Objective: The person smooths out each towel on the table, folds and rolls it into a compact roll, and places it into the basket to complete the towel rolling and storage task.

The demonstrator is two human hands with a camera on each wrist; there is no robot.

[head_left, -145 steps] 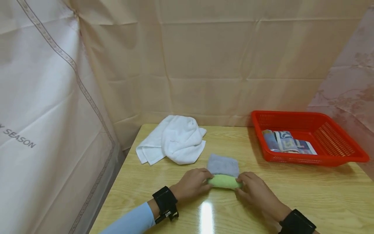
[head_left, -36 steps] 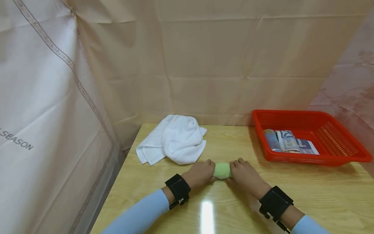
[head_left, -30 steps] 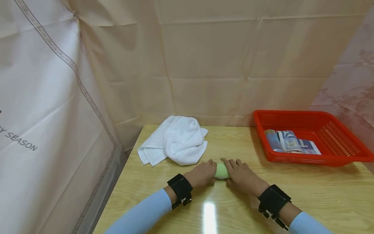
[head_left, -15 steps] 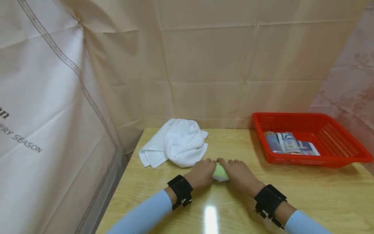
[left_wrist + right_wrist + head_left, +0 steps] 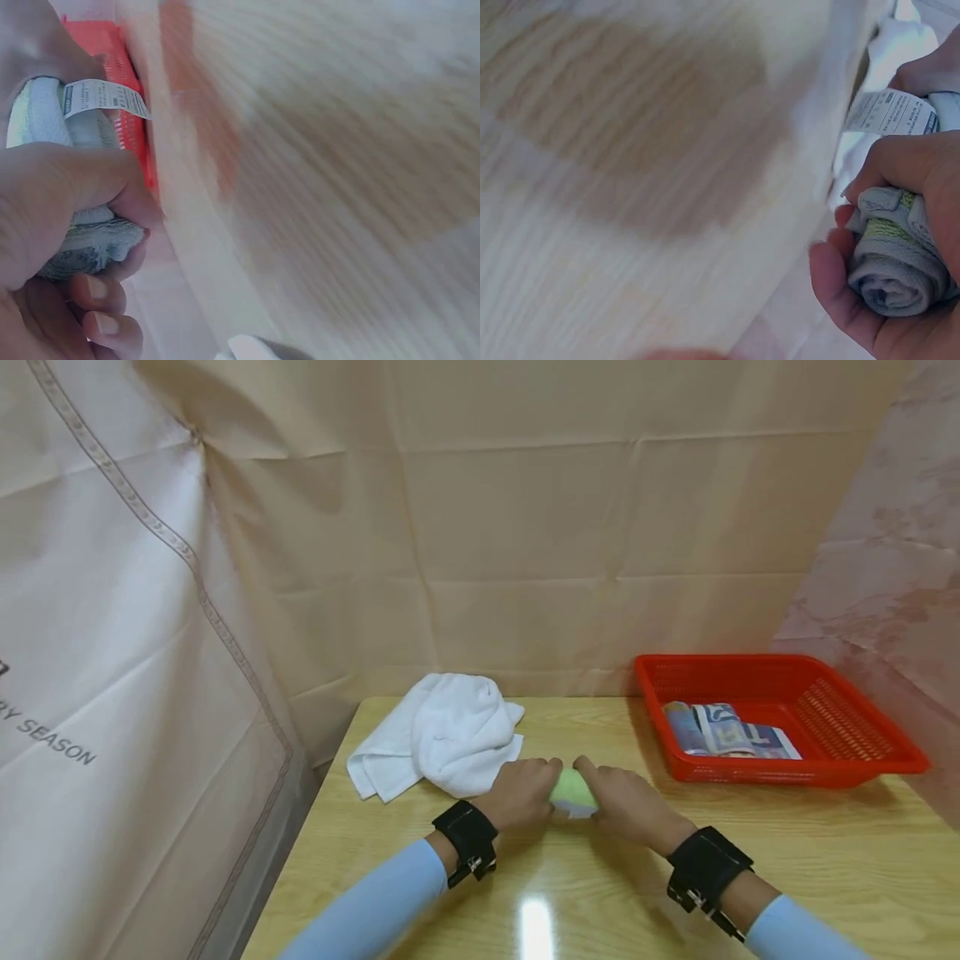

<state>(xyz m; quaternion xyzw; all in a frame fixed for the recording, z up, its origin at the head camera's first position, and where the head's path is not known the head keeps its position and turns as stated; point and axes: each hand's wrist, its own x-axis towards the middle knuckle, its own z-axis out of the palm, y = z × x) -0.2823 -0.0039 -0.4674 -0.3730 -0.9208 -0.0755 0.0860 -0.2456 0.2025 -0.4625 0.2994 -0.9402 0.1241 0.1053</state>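
A small green-and-grey towel, rolled into a tight roll, is held between both hands just above the wooden table. My left hand grips its left end, thumb curled over the cloth. My right hand grips the right end, fingers wrapped round the roll. A white care label sticks out of the roll and also shows in the left wrist view as a label.
A crumpled white towel lies at the table's back left, close to my left hand. A red plastic basket at the back right holds a folded blue patterned cloth. Beige curtains wall in the table.
The towel went from half rolled, with a flat grey part, to a full roll. Both hands closed in on its ends and lifted it slightly off the table.
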